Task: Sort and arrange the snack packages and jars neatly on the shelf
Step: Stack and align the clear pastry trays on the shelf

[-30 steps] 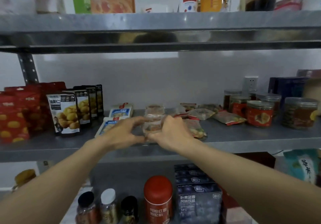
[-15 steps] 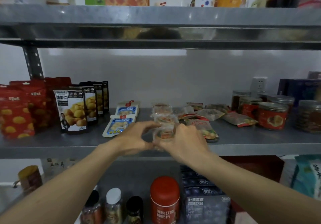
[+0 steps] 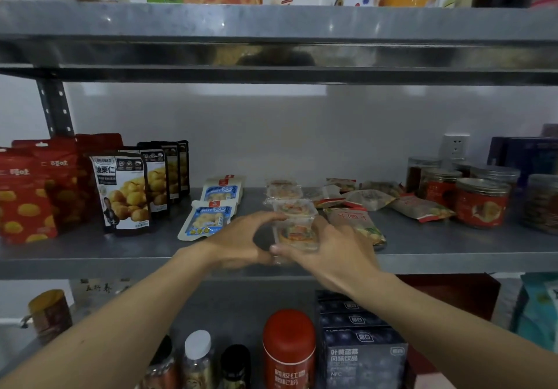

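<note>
On the middle metal shelf, near its front edge, stands a small clear plastic snack cup. My left hand and my right hand both hold it, fingers curled round its sides. More clear cups line up behind it toward the wall. Two blue-and-white packets lie flat to the left. Loose foil snack packets lie scattered to the right, one beside my right hand.
Red bags and black chestnut pouches stand upright at the left. Red-labelled jars cluster at the right, dark boxes behind them. The lower shelf holds a red canister, small bottles and blue cartons.
Both hands have drawn the clear cup forward toward the shelf's front edge. The view has shifted slightly.
</note>
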A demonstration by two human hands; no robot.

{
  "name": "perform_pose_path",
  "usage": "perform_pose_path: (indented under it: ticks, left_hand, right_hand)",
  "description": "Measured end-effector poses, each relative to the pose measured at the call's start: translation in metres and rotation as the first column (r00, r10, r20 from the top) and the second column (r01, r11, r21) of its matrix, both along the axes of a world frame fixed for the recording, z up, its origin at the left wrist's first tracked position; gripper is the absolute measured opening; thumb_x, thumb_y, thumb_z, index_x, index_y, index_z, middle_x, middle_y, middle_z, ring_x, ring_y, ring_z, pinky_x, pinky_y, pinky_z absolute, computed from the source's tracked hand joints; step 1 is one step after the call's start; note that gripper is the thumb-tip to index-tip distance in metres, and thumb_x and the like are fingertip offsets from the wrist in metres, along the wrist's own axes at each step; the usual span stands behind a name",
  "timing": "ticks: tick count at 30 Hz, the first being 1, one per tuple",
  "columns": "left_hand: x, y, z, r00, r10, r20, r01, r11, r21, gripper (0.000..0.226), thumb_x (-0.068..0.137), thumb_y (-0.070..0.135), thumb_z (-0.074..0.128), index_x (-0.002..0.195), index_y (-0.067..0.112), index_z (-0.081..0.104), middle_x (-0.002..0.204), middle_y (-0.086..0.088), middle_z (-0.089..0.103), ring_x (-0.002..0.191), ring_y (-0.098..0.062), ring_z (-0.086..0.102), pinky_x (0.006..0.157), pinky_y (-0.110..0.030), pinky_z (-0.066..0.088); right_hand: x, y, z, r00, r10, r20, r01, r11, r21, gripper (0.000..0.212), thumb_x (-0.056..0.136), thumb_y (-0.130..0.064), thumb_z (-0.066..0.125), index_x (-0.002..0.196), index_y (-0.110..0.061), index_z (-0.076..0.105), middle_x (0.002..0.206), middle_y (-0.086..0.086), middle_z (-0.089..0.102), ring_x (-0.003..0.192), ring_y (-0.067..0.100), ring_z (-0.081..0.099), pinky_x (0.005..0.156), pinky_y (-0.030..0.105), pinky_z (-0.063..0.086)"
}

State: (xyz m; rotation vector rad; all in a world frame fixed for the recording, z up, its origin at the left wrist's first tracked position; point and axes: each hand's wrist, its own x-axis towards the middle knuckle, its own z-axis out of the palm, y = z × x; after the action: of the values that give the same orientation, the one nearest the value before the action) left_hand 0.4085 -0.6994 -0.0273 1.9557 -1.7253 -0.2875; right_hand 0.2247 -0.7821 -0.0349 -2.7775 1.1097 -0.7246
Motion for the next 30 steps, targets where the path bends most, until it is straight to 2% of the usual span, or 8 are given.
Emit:
perform_pose_path:
  ticks: [4,6,8,11,14,19,23,30]
  left_hand:
    - [-0.002,0.005,0.002,0.996,-0.069,-0.060,0.073,0.995,0.072,0.094,0.064,0.039,0.064,0.149,0.037,0.023,0.158,0.012,0.015,0.144,-0.009,0.014,0.115,-0.033,0.019]
    - [-0.005,0.007,0.002,0.990,-0.102,-0.098,0.114,0.986,0.123,0.098,0.065,0.042,0.062,0.151,0.040,0.015,0.158,0.019,0.000,0.144,-0.002,-0.001,0.116,-0.033,0.008]
    - [-0.009,0.005,0.000,0.992,-0.099,-0.078,0.110,0.980,0.168,0.104,0.066,0.054,0.063,0.151,0.042,0.005,0.156,0.023,-0.014,0.143,0.000,-0.013,0.118,-0.036,0.001]
    - [-0.011,-0.003,-0.002,0.999,-0.032,0.021,0.027,0.983,0.182,0.116,0.062,0.074,0.068,0.148,0.048,-0.005,0.153,0.026,-0.024,0.141,-0.001,-0.019,0.120,-0.043,0.004]
    - [-0.011,-0.010,-0.003,1.000,-0.020,0.018,0.018,0.990,0.141,0.112,0.065,0.068,0.071,0.147,0.049,-0.002,0.154,0.027,-0.020,0.142,0.000,-0.014,0.120,-0.040,0.007]
    - [-0.010,-0.019,-0.001,0.998,-0.040,0.054,0.034,0.994,0.104,0.107,0.069,0.063,0.072,0.150,0.043,0.006,0.157,0.024,-0.009,0.144,0.001,-0.010,0.120,-0.040,0.007]
    - [-0.006,-0.024,-0.001,0.995,-0.011,0.095,0.004,0.997,0.072,0.099,0.071,0.063,0.070,0.150,0.041,0.014,0.158,0.021,0.001,0.145,-0.002,-0.001,0.118,-0.037,0.010]
    - [0.001,-0.025,0.000,0.995,0.030,0.094,-0.033,0.999,0.031,0.093,0.072,0.060,0.071,0.148,0.043,0.020,0.157,0.019,0.010,0.144,-0.005,0.009,0.118,-0.036,0.016]
  right_hand:
    - [-0.009,-0.016,0.008,0.984,0.135,0.119,-0.156,0.970,0.188,0.101,0.061,-0.095,0.039,0.140,-0.032,0.037,0.141,0.004,0.037,0.132,0.026,0.037,0.107,0.047,0.038]
    - [-0.011,-0.026,0.012,0.973,0.193,0.130,-0.222,0.937,0.268,0.111,0.059,-0.093,0.045,0.148,-0.030,0.025,0.152,0.000,0.030,0.138,0.022,0.032,0.111,0.048,0.034]
    - [-0.008,-0.036,0.013,0.969,0.243,0.046,-0.247,0.932,0.267,0.121,0.055,-0.097,0.042,0.153,-0.030,0.016,0.158,-0.003,0.025,0.143,0.021,0.028,0.113,0.049,0.030]
    - [-0.003,-0.045,0.013,0.958,0.275,-0.082,-0.248,0.937,0.244,0.121,0.056,-0.100,0.028,0.155,-0.033,0.007,0.161,-0.006,0.019,0.147,0.022,0.021,0.116,0.052,0.023]
    - [-0.004,-0.052,0.017,0.955,0.259,-0.144,-0.222,0.948,0.228,0.119,0.059,-0.098,0.021,0.155,-0.029,0.008,0.161,-0.005,0.019,0.147,0.022,0.020,0.116,0.051,0.020]
    - [-0.004,-0.059,0.019,0.941,0.264,-0.211,-0.217,0.950,0.223,0.110,0.064,-0.095,0.020,0.154,-0.033,0.009,0.162,-0.007,0.014,0.148,0.021,0.017,0.117,0.053,0.016]
    - [-0.003,-0.059,0.020,0.940,0.265,-0.216,-0.235,0.960,0.153,0.099,0.072,-0.089,0.018,0.154,-0.032,0.014,0.160,-0.005,0.023,0.146,0.021,0.022,0.117,0.049,0.013]
    - [0.011,-0.064,0.020,0.927,0.264,-0.265,-0.246,0.964,0.099,0.097,0.075,-0.088,0.013,0.154,-0.032,0.009,0.159,-0.004,0.026,0.144,0.022,0.028,0.115,0.046,0.015]
